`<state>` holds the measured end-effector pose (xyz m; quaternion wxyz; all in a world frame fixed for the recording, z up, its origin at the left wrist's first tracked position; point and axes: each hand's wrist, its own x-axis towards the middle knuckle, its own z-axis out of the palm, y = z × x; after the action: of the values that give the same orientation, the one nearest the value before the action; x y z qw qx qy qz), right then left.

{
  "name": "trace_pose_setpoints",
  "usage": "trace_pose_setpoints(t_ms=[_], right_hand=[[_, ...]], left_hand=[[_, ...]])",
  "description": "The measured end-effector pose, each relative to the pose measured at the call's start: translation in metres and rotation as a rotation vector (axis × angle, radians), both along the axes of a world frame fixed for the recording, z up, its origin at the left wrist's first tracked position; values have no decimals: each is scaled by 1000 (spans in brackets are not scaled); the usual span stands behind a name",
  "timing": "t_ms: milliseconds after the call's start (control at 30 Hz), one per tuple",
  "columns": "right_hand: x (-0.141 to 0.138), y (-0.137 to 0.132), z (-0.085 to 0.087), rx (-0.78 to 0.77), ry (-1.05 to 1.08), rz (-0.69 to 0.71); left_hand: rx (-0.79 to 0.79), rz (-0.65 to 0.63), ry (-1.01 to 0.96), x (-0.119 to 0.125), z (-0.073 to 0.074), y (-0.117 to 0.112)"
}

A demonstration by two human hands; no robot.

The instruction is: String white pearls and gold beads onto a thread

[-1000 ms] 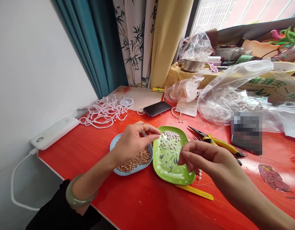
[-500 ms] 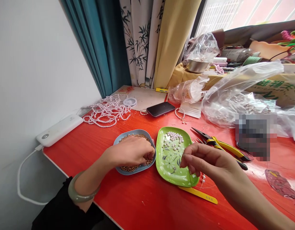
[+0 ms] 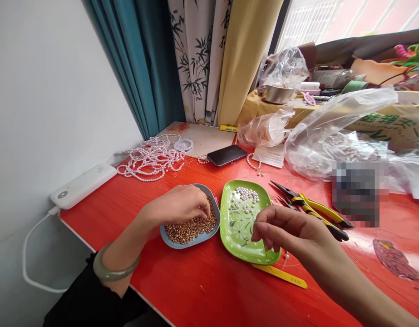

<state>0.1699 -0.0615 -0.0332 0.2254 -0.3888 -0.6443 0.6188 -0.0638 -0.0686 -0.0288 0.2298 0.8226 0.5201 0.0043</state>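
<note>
My left hand (image 3: 180, 204) is over a blue-grey dish (image 3: 182, 245) filled with small gold beads (image 3: 192, 229). Its fingers are curled down and closed together at the right side of the dish; whatever lies between the fingertips is hidden. With thumb and forefinger pinched, my right hand (image 3: 284, 229) holds a thin thread (image 3: 266, 254) above the right part of a green plate (image 3: 229, 247). White pearl beads (image 3: 246, 194) lie in a cluster on that plate, toward its far end. A few pearls (image 3: 286, 255) show beside the plate, under my right hand.
Black-and-yellow pliers (image 3: 318, 209) lie right of the plate, and a yellow strip (image 3: 284, 276) pokes out under it. Behind are a phone (image 3: 227, 155), strings of pearls (image 3: 151, 159), a thread spool (image 3: 184, 145) and plastic bags (image 3: 332, 141). A white power bank (image 3: 83, 185) sits by the wall.
My left hand has lifted slightly and shifted left, uncovering more gold beads. My right hand keeps its pinch on the thread, nearly still.
</note>
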Motion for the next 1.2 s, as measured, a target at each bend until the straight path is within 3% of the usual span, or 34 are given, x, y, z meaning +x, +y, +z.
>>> trace_pose_setpoints(t_ms=[167, 267, 433, 500, 600, 833, 1200], right_hand=[[-2, 0, 0, 1, -10, 4], [-3, 0, 0, -2, -23, 5], [-3, -3, 4, -21, -10, -15], [-4, -6, 6, -35, 13, -23], [-6, -13, 11, -62, 25, -22], [-10, -22, 19, -104, 46, -25], [-9, -21, 17, -129, 31, -14]], left_hand=[[104, 28, -96, -1, -7, 2], [121, 113, -250, 1, -9, 3], [-39, 328, -917, 16, -9, 1], [-111, 299, -1137, 24, -10, -2], [-204, 247, -1305, 34, -12, -7], [-300, 153, -1422, 40, -16, -14], [-163, 145, -1361, 44, -13, -17]])
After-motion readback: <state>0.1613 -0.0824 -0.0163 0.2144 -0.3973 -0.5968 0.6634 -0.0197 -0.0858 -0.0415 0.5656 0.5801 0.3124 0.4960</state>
